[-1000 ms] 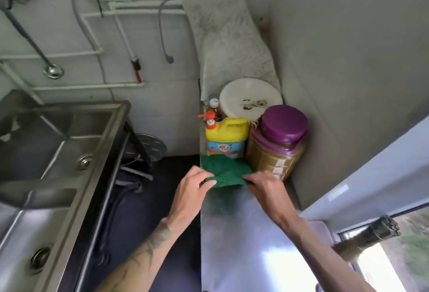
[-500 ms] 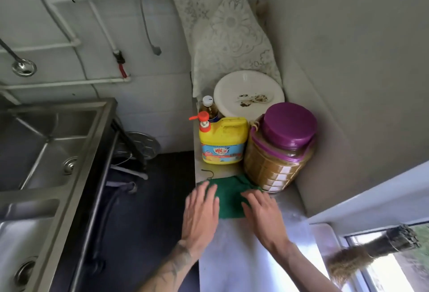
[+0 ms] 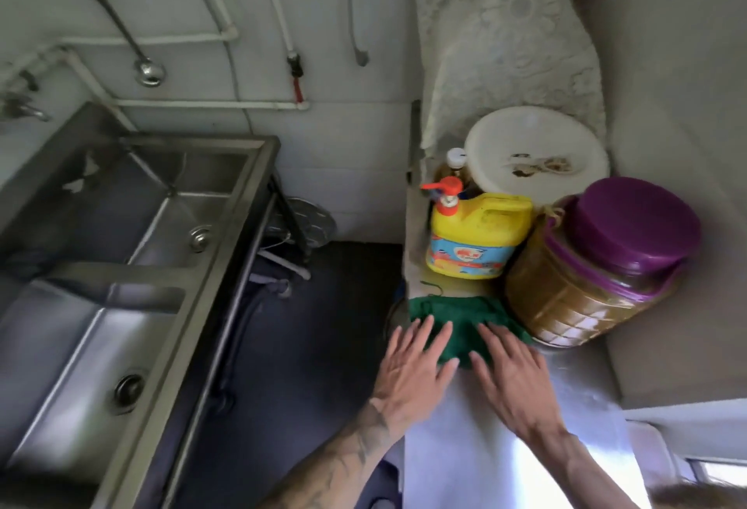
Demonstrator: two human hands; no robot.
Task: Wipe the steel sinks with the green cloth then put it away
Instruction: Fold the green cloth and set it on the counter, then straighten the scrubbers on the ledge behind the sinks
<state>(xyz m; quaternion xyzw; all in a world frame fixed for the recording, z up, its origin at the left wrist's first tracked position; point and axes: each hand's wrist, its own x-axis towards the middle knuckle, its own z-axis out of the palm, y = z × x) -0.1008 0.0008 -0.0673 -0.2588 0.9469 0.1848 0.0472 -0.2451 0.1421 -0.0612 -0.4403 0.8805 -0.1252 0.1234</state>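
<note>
At the bottom centre of the frame, two forearms reach up onto a narrow steel counter (image 3: 485,452). The left hand (image 3: 416,363) and the right hand (image 3: 513,375) lie side by side, palms down and fingers straight, gripping nothing. Their fingertips rest on the near edge of the green cloth (image 3: 465,324). The cloth lies flat on the counter in the centre right of the frame. Just beyond it stand a yellow pump jug (image 3: 477,241) and, to its right, an amber jar with a purple lid (image 3: 598,266) that touches the cloth's right corner. Behind these leans a white plate (image 3: 533,152). The steel sinks (image 3: 226,266) fill the left side of the frame, well apart from the cloth.
</note>
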